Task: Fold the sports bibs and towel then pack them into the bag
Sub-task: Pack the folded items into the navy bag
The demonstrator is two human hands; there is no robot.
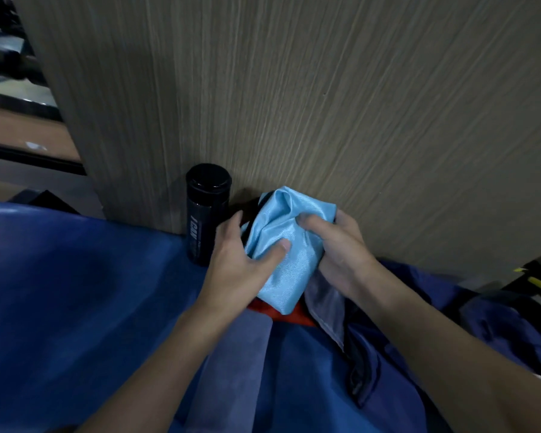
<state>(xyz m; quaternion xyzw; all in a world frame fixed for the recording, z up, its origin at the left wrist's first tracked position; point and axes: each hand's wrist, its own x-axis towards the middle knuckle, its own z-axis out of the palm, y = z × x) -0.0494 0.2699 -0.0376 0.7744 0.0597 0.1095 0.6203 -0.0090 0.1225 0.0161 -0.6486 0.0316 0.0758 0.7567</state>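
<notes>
Both hands are on the folded light blue cloth (297,264). It's shiny ribbed stuff, and honestly I can't tell if it's a bib or the towel. The left hand (235,267) grips its left side with the thumb pressed on top, and the right hand (344,248) curls round the right side. It's held over the open bag (325,307) near the back edge of the blue bench (75,292), beside a black bottle (206,214). Red-orange fabric (297,317) peeks out underneath, probably a bib already packed. I'd say this piece is folded and just needs pushing in. No idea if more pieces are left.
</notes>
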